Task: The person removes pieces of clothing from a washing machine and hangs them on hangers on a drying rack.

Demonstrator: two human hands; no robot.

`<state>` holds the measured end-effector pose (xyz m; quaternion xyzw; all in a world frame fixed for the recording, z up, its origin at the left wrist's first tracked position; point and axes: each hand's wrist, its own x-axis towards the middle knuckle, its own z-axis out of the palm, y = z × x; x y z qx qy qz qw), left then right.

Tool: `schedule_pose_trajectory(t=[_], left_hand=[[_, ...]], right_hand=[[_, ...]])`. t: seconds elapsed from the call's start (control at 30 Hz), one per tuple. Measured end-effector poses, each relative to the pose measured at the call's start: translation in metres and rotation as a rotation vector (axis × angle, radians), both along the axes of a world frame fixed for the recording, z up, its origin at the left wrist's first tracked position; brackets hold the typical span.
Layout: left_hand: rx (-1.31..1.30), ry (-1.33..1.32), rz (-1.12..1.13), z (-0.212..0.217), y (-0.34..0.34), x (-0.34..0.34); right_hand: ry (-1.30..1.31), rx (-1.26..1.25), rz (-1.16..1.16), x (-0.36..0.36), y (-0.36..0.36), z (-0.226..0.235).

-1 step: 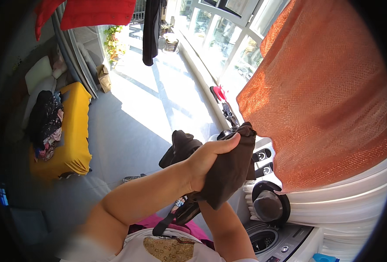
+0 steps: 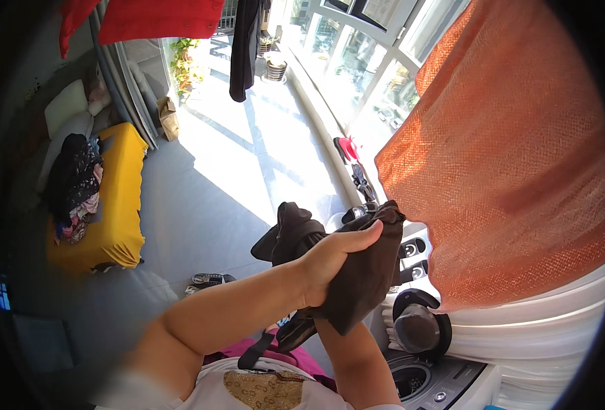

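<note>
A dark brown garment [image 2: 365, 277] hangs bunched in front of me, its kind unclear. My left hand [image 2: 326, 266] is closed on it, with the thumb pressed along its upper edge and the fingers out of sight behind. More folds of the same dark cloth stick out to the left of that wrist. From below, my right forearm [image 2: 357, 362] rises behind the cloth. The garment hides my right hand, so its fingers do not show. A dark strap [image 2: 256, 352] dangles below, over my light top.
At lower right stands a grey washing machine [image 2: 446, 386] with its round door [image 2: 418, 324] swung open. An orange cloth [image 2: 500, 164] hangs above white curtains [image 2: 535, 335]. Left is a yellow-covered seat [image 2: 121, 198] bearing piled clothes [image 2: 74, 181]. Shoes [image 2: 207, 280] lie on the floor.
The view has shifted slightly, so the room sits a little further right. The garment and my left hand are slightly lower and further right; the grip looks the same.
</note>
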<state>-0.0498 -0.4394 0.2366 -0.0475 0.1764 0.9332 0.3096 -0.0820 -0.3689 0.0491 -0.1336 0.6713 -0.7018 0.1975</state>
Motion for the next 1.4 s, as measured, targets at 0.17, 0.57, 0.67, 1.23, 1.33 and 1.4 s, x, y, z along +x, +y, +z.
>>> schedule_pose_trajectory(t=[0.17,0.57,0.67,1.23,1.33,1.4], left_hand=[[-0.038,-0.086,0.233,-0.027,-0.02,-0.01],[-0.547,0.104,0.322,-0.097,-0.149,-0.017],[-0.35,0.039,0.239,-0.1,-0.121,-0.011],[-0.064,0.478,0.549,-0.064,-0.106,-0.018],[-0.121,0.327,0.526,-0.059,-0.117,-0.018],[-0.223,0.216,0.475,-0.061,-0.145,-0.024]], right_hand=[[-0.261,-0.07,0.254,-0.025,0.026,0.01],[0.258,0.338,-0.204,-0.074,0.018,0.141],[0.543,0.183,-0.221,-0.05,-0.006,0.146],[0.248,-0.093,-0.267,0.012,0.006,0.103],[0.088,0.028,-0.16,-0.006,0.023,0.102],[0.094,0.071,-0.175,-0.027,0.046,0.094]])
